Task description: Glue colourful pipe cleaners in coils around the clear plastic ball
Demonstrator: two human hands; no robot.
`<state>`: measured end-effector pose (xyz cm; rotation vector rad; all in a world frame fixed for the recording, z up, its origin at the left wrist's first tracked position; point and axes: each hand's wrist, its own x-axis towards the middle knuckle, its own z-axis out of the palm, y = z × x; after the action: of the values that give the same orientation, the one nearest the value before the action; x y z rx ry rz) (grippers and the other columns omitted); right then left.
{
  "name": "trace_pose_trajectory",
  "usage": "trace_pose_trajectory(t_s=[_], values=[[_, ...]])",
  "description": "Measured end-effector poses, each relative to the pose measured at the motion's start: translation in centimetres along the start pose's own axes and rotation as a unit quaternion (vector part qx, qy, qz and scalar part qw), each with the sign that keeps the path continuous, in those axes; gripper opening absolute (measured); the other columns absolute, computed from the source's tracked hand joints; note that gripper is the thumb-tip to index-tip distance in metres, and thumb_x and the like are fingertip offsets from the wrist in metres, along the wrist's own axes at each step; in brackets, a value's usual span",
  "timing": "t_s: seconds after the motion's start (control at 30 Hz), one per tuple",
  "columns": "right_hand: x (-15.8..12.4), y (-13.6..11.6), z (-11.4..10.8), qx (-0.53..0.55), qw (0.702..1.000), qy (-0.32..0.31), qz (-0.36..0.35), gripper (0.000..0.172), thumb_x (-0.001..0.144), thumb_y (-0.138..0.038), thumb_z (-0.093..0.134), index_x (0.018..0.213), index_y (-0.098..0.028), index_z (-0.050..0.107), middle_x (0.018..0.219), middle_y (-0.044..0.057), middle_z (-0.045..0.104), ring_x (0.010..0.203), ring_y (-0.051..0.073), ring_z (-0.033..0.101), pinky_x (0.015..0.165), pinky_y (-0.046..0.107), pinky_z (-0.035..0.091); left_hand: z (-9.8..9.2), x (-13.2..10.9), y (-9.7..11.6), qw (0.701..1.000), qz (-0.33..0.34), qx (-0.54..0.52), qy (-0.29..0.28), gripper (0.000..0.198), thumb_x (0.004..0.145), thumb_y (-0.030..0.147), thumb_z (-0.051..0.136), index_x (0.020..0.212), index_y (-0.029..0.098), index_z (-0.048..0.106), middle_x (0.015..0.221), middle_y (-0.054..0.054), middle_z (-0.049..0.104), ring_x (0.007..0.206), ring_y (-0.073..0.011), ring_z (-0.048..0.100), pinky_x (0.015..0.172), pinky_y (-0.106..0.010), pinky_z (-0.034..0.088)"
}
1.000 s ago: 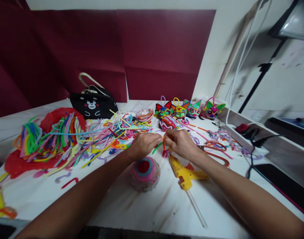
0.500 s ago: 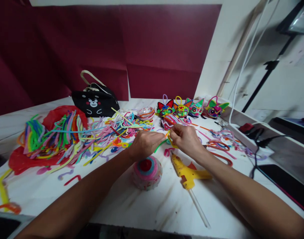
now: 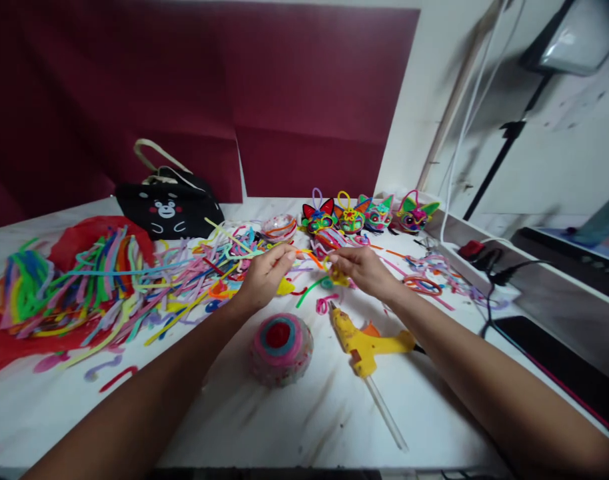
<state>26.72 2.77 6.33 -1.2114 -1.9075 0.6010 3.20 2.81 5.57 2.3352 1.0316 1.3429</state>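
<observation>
Both forearms slant in from the lower corners, the left forearm [image 3: 159, 400] and right forearm [image 3: 479, 373] converging on the middle of the tabletop [image 3: 264, 427]. Between them sit one ringed dome [image 3: 282, 350], red at its centre, and one yellow glue gun [image 3: 367, 343] with one clear stick [image 3: 387, 413] in its rear. Just beyond, the left hand [image 3: 267, 275] and right hand [image 3: 362, 268] face each other, wrists bent inward, thumbs and fingers pinched closed on either end of one orange strip [image 3: 309, 255], raised between them (some yellow shows beneath the right fingers; whether that is gripped I cannot tell). Right of the hands lie orange scissor handles [image 3: 422, 285]; left, fuzzy stems [image 3: 194, 287] too many to count. Farther back stand four eared ornaments [image 3: 352, 220] and one black bag [image 3: 167, 207].
</observation>
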Motion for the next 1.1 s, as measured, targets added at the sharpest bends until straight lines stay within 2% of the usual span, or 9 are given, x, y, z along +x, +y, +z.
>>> trace_pose_trajectory(t_s=[0.07,0.17,0.23,0.37,0.5,0.73,0.87,1.0,1.1], values=[[-0.1,0.0,0.5,0.011,1.000,-0.010,-0.020,0.024,0.094,-0.028,0.057,0.094,-0.016,0.078,0.090,0.008,0.080,0.081,0.020,0.073,0.074,0.029,0.054,0.1,0.1,-0.6,1.000,-0.013,-0.011,-0.008,0.036,0.103,0.037,0.041,0.098,0.015,0.069,0.065,0.004,0.056,0.056,-0.0132,0.051,0.055,-0.024,0.043],[-0.4,-0.4,0.9,0.024,0.998,-0.005,-0.050,0.025,0.092,-0.023,0.063,0.112,-0.018,0.077,0.120,0.011,0.077,0.109,0.023,0.071,0.091,0.033,0.054,0.2,0.1,-0.7,0.999,-0.017,-0.011,-0.025,0.034,0.101,0.038,0.045,0.097,0.015,0.070,0.068,0.003,0.060,0.059,-0.0139,0.054,0.058,-0.024,0.044],[-0.7,-0.8,1.2,0.034,0.997,-0.013,-0.068,0.026,0.091,-0.025,0.067,0.115,-0.019,0.076,0.124,0.010,0.075,0.113,0.023,0.070,0.093,0.032,0.053,0.3,0.0,-0.4,0.999,-0.007,-0.005,-0.040,0.034,0.100,0.038,0.045,0.097,0.016,0.071,0.074,0.000,0.067,0.066,-0.0157,0.061,0.064,-0.025,0.048],[-1.2,-1.5,1.9,0.040,0.996,-0.028,-0.080,0.018,0.094,-0.026,0.063,0.102,-0.017,0.077,0.093,0.004,0.078,0.086,0.017,0.070,0.077,0.026,0.050,0.6,-0.3,0.1,0.996,0.031,0.022,-0.086,0.035,0.100,0.040,0.046,0.096,0.019,0.073,0.089,-0.003,0.077,0.079,-0.0189,0.070,0.075,-0.026,0.051],[-1.3,-1.5,1.7,0.026,0.998,-0.021,-0.054,0.024,0.096,-0.024,0.058,0.079,-0.015,0.071,0.065,-0.002,0.066,0.060,0.011,0.057,0.060,0.022,0.040,0.8,-0.5,-0.9,0.989,0.051,0.080,-0.115,0.034,0.101,0.040,0.045,0.095,0.020,0.072,0.088,-0.005,0.077,0.080,-0.0208,0.070,0.075,-0.029,0.051],[-0.6,-1.3,0.1,-0.002,1.000,0.020,0.016,0.020,0.093,-0.021,0.059,0.076,-0.016,0.069,0.061,-0.002,0.065,0.057,0.012,0.055,0.059,0.022,0.039,0.1,-0.3,-3.4,0.976,0.036,0.166,-0.135,0.037,0.102,0.043,0.041,0.095,0.019,0.068,0.096,-0.012,0.076,0.086,-0.0270,0.069,0.081,-0.036,0.052],[-0.3,-1.5,-0.3,-0.020,0.998,0.027,0.045,0.021,0.091,-0.020,0.061,0.072,-0.016,0.069,0.060,-0.001,0.066,0.057,0.013,0.057,0.060,0.023,0.040,-0.4,0.0,-3.3,0.975,0.014,0.175,-0.139,0.042,0.100,0.048,0.040,0.096,0.018,0.069,0.093,-0.014,0.075,0.089,-0.0312,0.070,0.083,-0.042,0.052],[-0.4,-1.7,-0.6,-0.037,0.997,0.027,0.062,0.022,0.091,-0.019,0.060,0.071,-0.016,0.070,0.060,0.000,0.067,0.057,0.013,0.057,0.061,0.023,0.041,-0.7,0.1,-2.8,0.979,-0.004,0.144,-0.143,0.044,0.090,0.055,0.054,0.105,0.017,0.069,0.104,-0.013,0.076,0.097,-0.0319,0.070,0.087,-0.041,0.053],[-0.4,-2.0,-0.9,-0.050,0.996,0.022,0.065,0.022,0.091,-0.019,0.059,0.072,-0.015,0.070,0.060,0.000,0.067,0.054,0.012,0.056,0.060,0.023,0.041,-1.0,0.3,-2.8,0.985,-0.019,0.101,-0.142,0.050,0.095,0.058,0.041,0.104,0.019,0.071,0.107,-0.011,0.076,0.102,-0.0301,0.070,0.091,-0.038,0.053]])
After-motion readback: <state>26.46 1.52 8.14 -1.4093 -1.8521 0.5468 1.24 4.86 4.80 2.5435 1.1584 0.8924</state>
